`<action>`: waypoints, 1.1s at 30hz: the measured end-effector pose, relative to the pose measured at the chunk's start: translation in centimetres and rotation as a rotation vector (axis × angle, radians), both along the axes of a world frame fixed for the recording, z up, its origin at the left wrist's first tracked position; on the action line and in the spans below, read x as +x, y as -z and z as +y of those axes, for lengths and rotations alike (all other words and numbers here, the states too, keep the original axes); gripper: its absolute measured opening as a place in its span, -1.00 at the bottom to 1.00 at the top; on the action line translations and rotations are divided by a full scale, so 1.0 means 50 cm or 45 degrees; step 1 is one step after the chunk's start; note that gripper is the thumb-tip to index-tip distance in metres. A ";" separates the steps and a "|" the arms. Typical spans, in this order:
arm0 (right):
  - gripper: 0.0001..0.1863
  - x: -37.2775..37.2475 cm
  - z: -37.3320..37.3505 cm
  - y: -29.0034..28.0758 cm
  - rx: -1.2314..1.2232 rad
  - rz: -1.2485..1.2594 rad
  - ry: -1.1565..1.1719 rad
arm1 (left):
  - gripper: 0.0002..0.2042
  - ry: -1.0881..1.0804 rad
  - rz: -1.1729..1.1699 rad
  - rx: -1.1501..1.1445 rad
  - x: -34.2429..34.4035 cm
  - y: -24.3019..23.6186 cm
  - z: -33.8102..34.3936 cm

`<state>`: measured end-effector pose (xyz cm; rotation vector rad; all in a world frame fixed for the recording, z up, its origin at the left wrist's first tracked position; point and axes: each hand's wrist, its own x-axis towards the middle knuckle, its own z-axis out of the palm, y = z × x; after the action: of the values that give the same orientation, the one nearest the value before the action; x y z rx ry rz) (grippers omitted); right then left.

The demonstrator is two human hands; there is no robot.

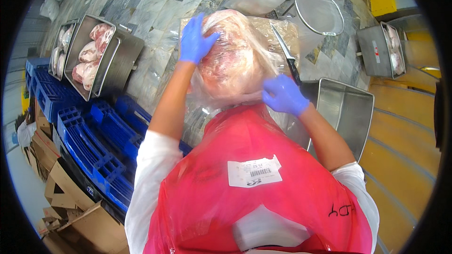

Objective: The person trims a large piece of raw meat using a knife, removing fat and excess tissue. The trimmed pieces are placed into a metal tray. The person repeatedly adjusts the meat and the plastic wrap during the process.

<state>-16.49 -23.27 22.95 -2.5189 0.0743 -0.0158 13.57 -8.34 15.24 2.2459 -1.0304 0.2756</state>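
Two steel bins [123, 61], far left, loaded with red-and-pale meat pieces. Blue pallets [89, 141], left, nearer than the bins. Cardboard boxes [70, 186], near left, in a heap. Left hand [195, 41], blue-gloved, fingers spread wide, laid on the far left side of the wrapped meat. Meat [228, 54], one large pale-pink mass, centre, just beyond the red apron [202, 160], inside clear film [266, 61]. Progress, by judgement: film around most of the meat, near right edge loose; meat not bare; whether unwrapping or wrapping, cannot tell. Knife [286, 52], right of the meat, tip to the far side, black handle to the near, on a brown sheet [291, 37], in neither hand. Right hand [285, 95], blue-gloved, fingers drawn narrow, apparently pinching the film's near right edge. Steel tub [346, 103], right, just beside the right hand.
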 end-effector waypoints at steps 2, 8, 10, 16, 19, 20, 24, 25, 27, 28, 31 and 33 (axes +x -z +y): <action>-0.81 -0.064 -0.002 0.006 0.070 0.193 0.046 | -0.37 0.110 0.059 0.119 0.040 0.015 -0.089; -0.76 -0.252 0.046 0.124 0.383 0.413 0.466 | -0.74 0.503 -0.314 0.596 0.079 -0.009 -0.182; -0.77 -0.268 0.047 0.135 0.419 0.384 0.508 | -0.83 0.534 -0.393 0.431 0.111 -0.020 -0.176; -0.77 -0.321 0.001 0.168 0.607 0.533 0.725 | -0.62 -0.514 0.340 0.641 0.261 0.073 -0.084; -0.74 -0.398 -0.033 0.249 0.656 0.541 0.929 | -0.42 -0.487 0.819 0.839 0.289 0.210 0.090; -0.73 -0.404 -0.049 0.268 0.680 0.519 0.996 | -0.33 -0.524 1.123 0.693 0.261 0.247 0.157; -0.52 -0.320 -0.090 0.234 0.839 0.417 1.278 | -0.12 -0.146 2.382 -0.784 -0.063 0.142 0.187; -0.38 -0.287 -0.102 0.233 0.539 0.334 1.127 | -0.11 -0.050 2.530 -0.897 -0.128 0.112 0.210; -0.14 -0.191 -0.120 0.222 0.552 0.131 0.984 | -0.21 -0.150 2.308 -0.887 -0.220 0.116 0.231; -0.07 -0.138 -0.141 0.237 0.502 0.019 0.870 | -0.30 -0.153 2.221 -0.691 -0.233 0.133 0.238; 0.04 0.034 -0.144 0.195 0.390 -0.014 0.674 | -0.58 -0.254 2.042 -0.336 -0.260 0.127 0.250; 0.05 0.115 -0.136 0.156 0.344 0.071 0.602 | -0.60 -0.401 1.991 -0.183 -0.212 0.240 0.370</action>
<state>-10.74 -30.07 15.14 -2.1791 0.6476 -0.1182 2.98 10.17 3.25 1.6729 0.1896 -1.0834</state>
